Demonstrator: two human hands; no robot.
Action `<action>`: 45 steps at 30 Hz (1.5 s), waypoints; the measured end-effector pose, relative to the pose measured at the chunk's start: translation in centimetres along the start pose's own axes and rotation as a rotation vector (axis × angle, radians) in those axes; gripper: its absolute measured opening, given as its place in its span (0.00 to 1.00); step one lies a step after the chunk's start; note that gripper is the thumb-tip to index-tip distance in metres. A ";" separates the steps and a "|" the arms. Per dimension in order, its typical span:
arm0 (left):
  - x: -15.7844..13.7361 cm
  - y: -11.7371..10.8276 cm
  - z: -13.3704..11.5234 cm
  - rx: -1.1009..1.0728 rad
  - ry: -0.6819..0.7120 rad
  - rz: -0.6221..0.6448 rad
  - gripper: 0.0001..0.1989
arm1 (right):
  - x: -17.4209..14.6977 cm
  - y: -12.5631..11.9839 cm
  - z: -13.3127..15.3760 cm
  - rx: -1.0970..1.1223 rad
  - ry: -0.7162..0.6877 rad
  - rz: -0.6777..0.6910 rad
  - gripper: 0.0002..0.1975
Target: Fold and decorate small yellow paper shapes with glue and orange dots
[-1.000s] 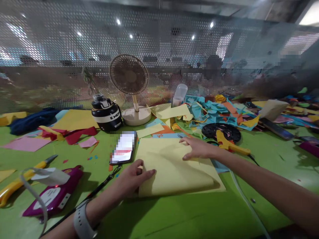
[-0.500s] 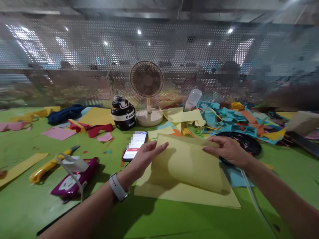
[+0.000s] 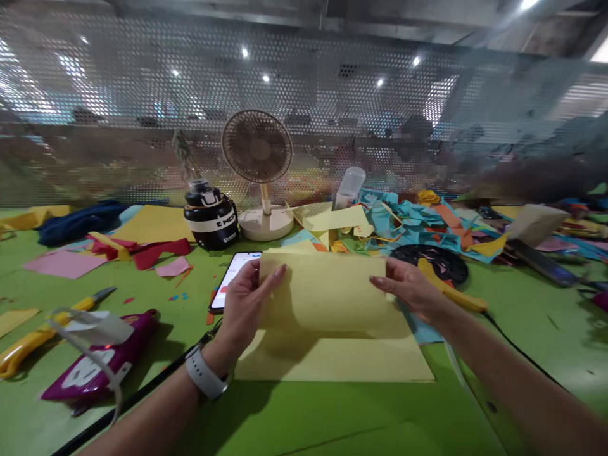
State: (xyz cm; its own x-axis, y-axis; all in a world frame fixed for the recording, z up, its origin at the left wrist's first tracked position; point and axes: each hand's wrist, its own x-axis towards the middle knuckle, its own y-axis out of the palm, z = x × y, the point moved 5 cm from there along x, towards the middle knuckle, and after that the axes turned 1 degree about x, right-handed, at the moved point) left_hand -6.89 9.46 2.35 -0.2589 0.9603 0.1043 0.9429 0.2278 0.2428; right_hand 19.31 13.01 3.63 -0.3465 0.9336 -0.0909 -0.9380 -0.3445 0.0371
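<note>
— At the lower centre of the frame, what is lying on the smooth green tabletop [image 3: 308, 421]?
— One flat pale-yellow paper layer [image 3: 332, 362]. Just above it, a curved pale-yellow paper sheet [image 3: 327, 294] is being held up. Two layers, then; whether they are joining somewhere, I can't tell.
— And the hands?
— Two, both pinching: the left hand [image 3: 247, 296] is gripping the sheet's upper-left edge between thumb and fingers, the right hand [image 3: 412, 286] its upper-right edge.
— How will it be handling?
— Light and bendy, I'd judge, creasing if squeezed. A gentle pinch near each top corner should be serving best.
— What are you counting around it?
— At lower left, one glossy purple plastic case [image 3: 137, 326] and one yellow-handled metal-bladed cutter [image 3: 28, 349] are lying. One lit rectangular phone [image 3: 232, 269] is resting beside the left hand; one yellow plastic tool [image 3: 453, 293] is lying right of centre.
— Farther off?
— One round black bottle with a white band [image 3: 211, 221] and one round beige fan [image 3: 259, 151] are standing left of centre. Opposite, blue paper scraps [image 3: 411, 218] are piling too thickly to count.
</note>
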 end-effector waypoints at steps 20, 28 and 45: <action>-0.8 0.0 1.0 -0.096 -0.230 0.034 0.16 | 0.1 0.3 -1.5 0.025 0.057 -0.114 0.16; -1.0 0.5 1.0 -0.184 -0.257 0.046 0.17 | 0.2 0.2 -1.5 0.018 0.111 -0.147 0.16; -0.9 0.4 1.1 -0.169 -0.268 0.015 0.18 | 0.2 0.2 -1.1 0.006 0.054 -0.176 0.17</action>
State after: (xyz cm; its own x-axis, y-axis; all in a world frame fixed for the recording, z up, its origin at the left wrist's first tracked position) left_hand -6.05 8.90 1.27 -0.1594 0.9767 -0.1435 0.8922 0.2047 0.4025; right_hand 19.06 13.02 2.49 -0.1768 0.9727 -0.1503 -0.9842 -0.1756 0.0215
